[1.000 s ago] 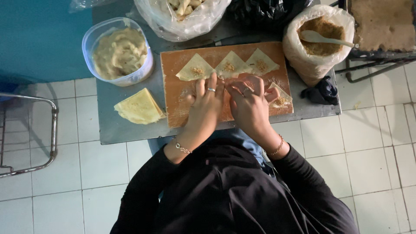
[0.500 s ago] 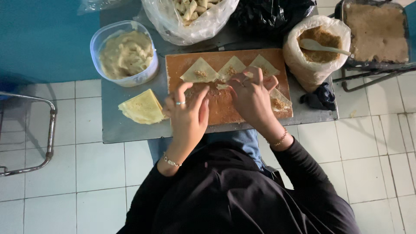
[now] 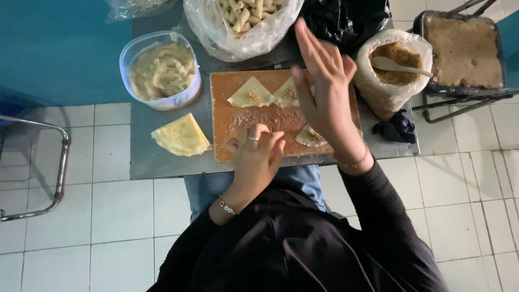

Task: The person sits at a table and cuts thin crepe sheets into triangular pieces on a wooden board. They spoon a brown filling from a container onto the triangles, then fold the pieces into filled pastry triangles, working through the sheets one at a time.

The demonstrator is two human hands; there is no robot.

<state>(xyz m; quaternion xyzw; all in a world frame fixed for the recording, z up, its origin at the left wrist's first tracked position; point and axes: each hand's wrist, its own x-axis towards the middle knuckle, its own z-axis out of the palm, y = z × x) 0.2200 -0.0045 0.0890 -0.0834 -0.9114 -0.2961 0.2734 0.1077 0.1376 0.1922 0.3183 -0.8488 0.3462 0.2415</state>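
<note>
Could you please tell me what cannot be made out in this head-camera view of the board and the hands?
- Right part of the wooden board and any wrappers there: head view, hidden by the raised right hand.
- What the left hand holds, if anything: its curled fingers hide it.
- Top of the clear bag of rolls: cut off by the upper edge.
- Filling on the folded wrapper: too small to identify.

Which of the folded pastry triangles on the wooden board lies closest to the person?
The triangle at the board's near right, just under the raised right hand. The other two sit side by side along the far edge.
</note>
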